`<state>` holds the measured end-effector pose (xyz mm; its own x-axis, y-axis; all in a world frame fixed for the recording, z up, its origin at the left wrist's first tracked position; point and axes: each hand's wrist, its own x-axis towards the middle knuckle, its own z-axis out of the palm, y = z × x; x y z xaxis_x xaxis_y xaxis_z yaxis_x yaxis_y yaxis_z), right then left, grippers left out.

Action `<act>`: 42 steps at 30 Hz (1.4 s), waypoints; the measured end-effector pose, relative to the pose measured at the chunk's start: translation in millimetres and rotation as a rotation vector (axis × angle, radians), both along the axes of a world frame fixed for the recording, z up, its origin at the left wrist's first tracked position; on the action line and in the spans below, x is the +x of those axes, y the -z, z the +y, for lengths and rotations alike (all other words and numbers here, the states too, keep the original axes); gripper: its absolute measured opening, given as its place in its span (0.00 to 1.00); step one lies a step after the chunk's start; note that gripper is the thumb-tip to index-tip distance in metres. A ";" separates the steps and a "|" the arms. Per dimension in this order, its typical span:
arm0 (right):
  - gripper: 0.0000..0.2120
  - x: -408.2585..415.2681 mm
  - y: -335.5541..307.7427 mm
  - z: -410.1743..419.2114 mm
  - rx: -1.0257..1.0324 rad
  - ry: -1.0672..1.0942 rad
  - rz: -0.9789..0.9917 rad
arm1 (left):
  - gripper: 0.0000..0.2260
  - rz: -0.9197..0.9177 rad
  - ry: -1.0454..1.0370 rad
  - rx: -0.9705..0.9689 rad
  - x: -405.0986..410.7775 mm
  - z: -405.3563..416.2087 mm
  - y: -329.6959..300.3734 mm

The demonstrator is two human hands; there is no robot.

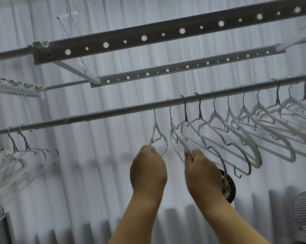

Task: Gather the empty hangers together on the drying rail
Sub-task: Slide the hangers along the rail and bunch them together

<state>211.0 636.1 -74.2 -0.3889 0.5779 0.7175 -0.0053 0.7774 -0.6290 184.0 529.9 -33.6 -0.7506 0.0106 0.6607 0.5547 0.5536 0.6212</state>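
Observation:
A grey drying rail (113, 111) slants across the view, rising to the right. My left hand (148, 169) grips the lower part of a white hanger (156, 136) that hangs alone near the rail's middle. Just to its right, my right hand (201, 169) pinches the ribbed arm of another white hanger (176, 138). Several empty grey and white hangers (245, 131) are spread along the rail to the right. A bunched group of hangers (13, 155) sits at the rail's far left.
Two perforated metal bars (162, 35) of the ceiling rack run above the rail. White curtains (88, 182) fill the background. A round fan (228, 189) shows behind my right wrist, and striped fabric (305, 213) is at the lower right edge.

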 end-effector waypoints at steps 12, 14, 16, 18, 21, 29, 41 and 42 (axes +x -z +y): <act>0.15 3.6 2.4 1.0 0.060 0.059 -0.007 | 0.15 -0.072 0.014 0.027 5.4 1.9 0.4; 0.14 5.7 4.1 -1.1 0.065 0.053 0.001 | 0.16 -0.077 0.021 0.033 6.7 1.6 0.4; 0.13 6.6 6.9 -3.2 0.067 0.053 0.017 | 0.17 -0.079 0.022 0.033 8.2 0.5 0.2; 0.14 6.8 9.8 -5.0 0.061 0.052 0.028 | 0.17 -0.075 0.018 0.030 8.9 -1.2 0.2; 0.14 10.3 14.5 -7.7 0.050 0.073 0.016 | 0.18 -0.072 0.011 0.025 9.3 -3.8 1.1; 0.16 28.0 17.9 -37.6 0.032 0.048 0.156 | 0.19 -0.069 -0.007 0.013 -1.5 -16.4 9.6; 0.18 9.4 -0.2 -134.7 0.080 -0.298 0.247 | 0.20 0.017 -0.210 0.091 -25.9 -118.5 14.0; 0.16 5.7 -0.6 -144.2 0.081 -0.353 0.230 | 0.19 0.023 -0.234 0.100 -26.8 -131.0 14.4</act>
